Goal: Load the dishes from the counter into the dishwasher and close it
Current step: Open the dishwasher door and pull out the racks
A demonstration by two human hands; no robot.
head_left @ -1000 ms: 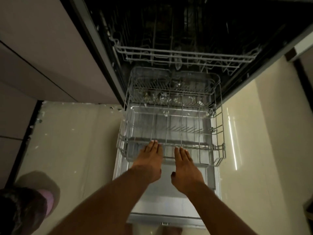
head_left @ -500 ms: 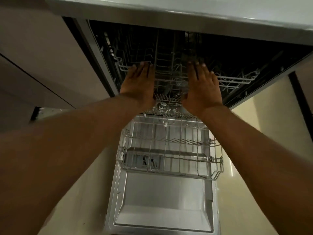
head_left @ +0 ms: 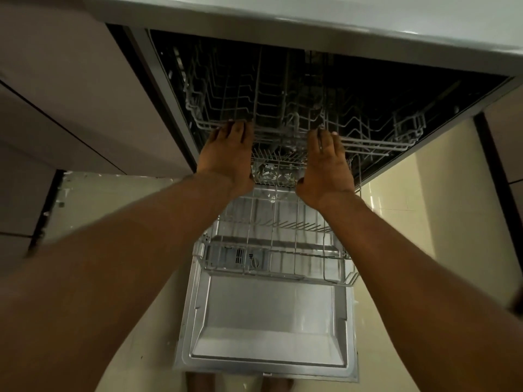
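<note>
Dishwasher (head_left: 424, 114) open under the counter edge (head_left: 311, 21), cavity dark. Door (head_left: 268, 329) dropped flat, steel inner face up, lying over pale floor tiles (head_left: 424, 222). Cabinet fronts (head_left: 70, 94) on the left of the opening. Lower rack (head_left: 271, 250) pulled out over the door, wire, no dishes visible in it; detergent compartment of the door shows through its front wires. Upper rack (head_left: 368, 128) mostly inside the cavity, front rail at the opening, wire tines in rows, no dishes seen on it. No dishes in view anywhere; the counter top itself is out of view. Both arms reach forward and up. Left hand (head_left: 226, 159) at the upper rack's front rail left of centre, fingertips curled over the wire. Right hand (head_left: 325, 168) at the same rail right of centre, fingers hooked on the wire, thumb out to the side. Hands apart, palms down, both gripping the rail. Toes just visible below the door's near edge, blurred.
</note>
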